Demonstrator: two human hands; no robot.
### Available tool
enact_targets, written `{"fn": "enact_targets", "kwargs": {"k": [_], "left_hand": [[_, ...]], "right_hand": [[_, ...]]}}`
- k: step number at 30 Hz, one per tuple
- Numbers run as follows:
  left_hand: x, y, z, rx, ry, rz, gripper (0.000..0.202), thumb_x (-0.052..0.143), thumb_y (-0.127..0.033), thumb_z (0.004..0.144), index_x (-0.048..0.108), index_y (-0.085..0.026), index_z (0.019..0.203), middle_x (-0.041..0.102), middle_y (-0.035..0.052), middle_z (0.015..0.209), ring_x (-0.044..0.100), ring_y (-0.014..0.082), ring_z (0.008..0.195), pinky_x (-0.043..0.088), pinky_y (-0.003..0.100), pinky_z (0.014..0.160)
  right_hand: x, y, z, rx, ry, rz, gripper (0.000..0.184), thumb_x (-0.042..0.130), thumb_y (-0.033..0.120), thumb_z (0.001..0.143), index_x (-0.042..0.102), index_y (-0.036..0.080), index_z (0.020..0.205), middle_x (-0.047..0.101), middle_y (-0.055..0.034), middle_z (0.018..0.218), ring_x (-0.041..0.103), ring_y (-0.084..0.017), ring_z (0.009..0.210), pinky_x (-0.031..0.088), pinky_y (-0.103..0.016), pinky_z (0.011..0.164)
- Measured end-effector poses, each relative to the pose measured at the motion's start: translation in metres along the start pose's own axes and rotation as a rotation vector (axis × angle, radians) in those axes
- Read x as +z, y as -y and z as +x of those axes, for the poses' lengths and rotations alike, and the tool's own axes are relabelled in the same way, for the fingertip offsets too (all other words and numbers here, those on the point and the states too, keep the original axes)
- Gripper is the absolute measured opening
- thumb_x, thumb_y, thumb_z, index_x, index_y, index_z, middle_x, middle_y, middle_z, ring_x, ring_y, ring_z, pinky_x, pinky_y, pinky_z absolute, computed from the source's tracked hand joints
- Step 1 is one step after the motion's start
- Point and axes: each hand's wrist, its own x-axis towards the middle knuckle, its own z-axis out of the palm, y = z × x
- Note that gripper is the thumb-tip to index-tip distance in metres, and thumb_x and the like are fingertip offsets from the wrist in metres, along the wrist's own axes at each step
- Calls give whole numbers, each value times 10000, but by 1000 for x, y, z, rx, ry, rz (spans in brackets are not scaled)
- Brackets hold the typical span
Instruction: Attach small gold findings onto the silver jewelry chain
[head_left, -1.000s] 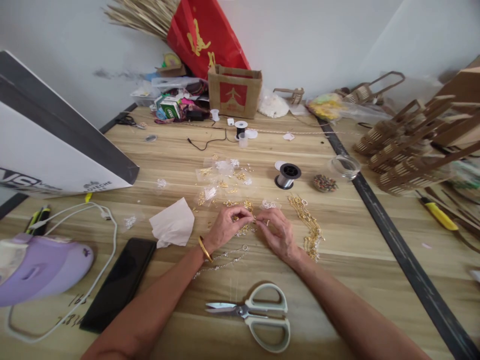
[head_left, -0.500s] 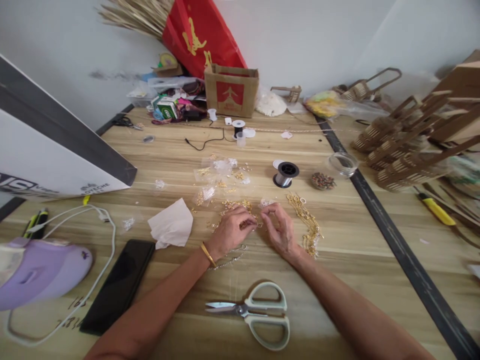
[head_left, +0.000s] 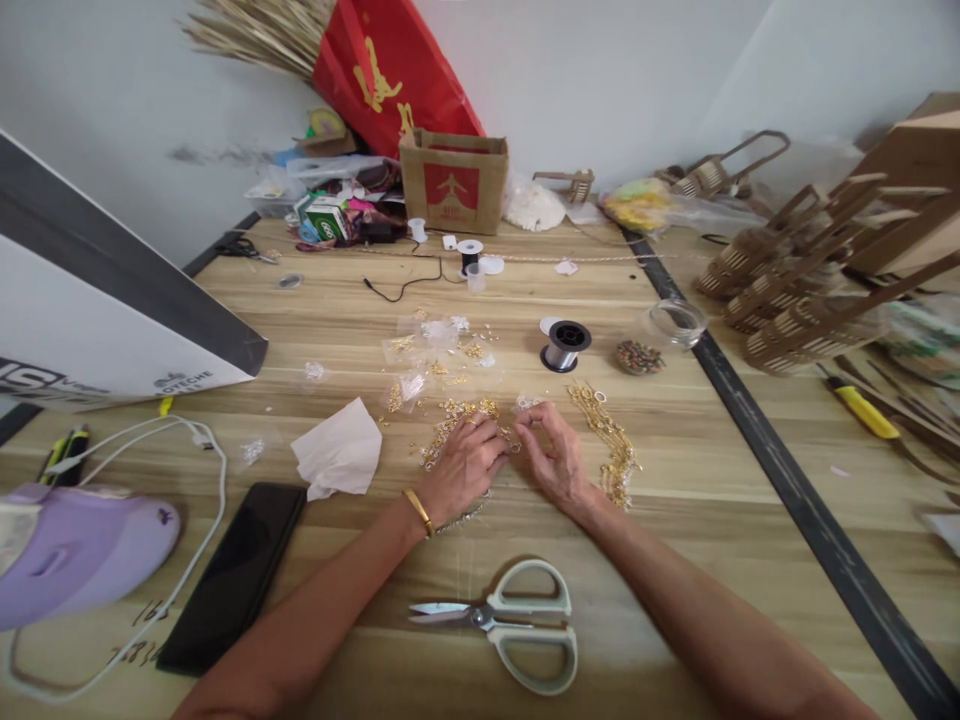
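Observation:
Palm down, my left hand (head_left: pixel 466 460) rests against a heap of small gold and silver jewelry findings (head_left: pixel 450 415), its fingers bent and close together. Its fingertips are partly hidden, and so is anything they hold. My right hand (head_left: pixel 555 458) is closed in a pinch just right of the heap; what sits between its thumb and finger is too small to make out. A small ring (head_left: pixel 515 448) lies between the hands. Part of a silver chain (head_left: pixel 472 512) shows below my left wrist. Gold chains (head_left: pixel 611 440) lie right of my right hand.
Scissors (head_left: pixel 499 622) lie between my forearms. Beyond my hands are a wire spool (head_left: pixel 566 346), a heap of dark beads (head_left: pixel 639 357) and small bags of findings (head_left: pixel 442 335). To the left are a paper piece (head_left: pixel 339 450), a black phone (head_left: pixel 232 578) and a large box (head_left: pixel 112 310).
My left hand has turned palm down and shifted onto the heap, covering more of the silver chain. My right hand keeps its pinch at nearly the same place. The view has shifted slightly.

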Motion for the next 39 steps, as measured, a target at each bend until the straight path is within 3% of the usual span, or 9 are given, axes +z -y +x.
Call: {"fn": "enact_targets", "kwargs": {"k": [20, 29, 39], "left_hand": [[0, 14, -2, -32, -63, -50, 148, 527, -166, 893, 661, -164, 831, 595, 49, 821, 514, 211, 913, 446, 361, 862], [2, 11, -2, -3, -39, -49, 110, 553, -172, 879, 657, -170, 844, 586, 48, 854, 511, 209, 927, 445, 375, 883], [-11, 22, 2, -63, -59, -104, 127, 567, -145, 865, 673, -162, 799, 599, 41, 806, 538, 193, 859, 454, 355, 839]], "right_hand": [[0, 1, 1, 0, 5, 8, 72, 482, 193, 910, 513, 211, 847, 562, -20, 777, 533, -164, 725, 435, -309, 687], [0, 1, 1, 12, 6, -2, 77, 478, 209, 910, 517, 211, 844, 561, -24, 778, 536, -169, 734, 439, -318, 693], [1, -3, 0, 90, -46, 4, 84, 488, 241, 906, 537, 209, 846, 585, -30, 788, 558, -175, 753, 452, -320, 697]]}}
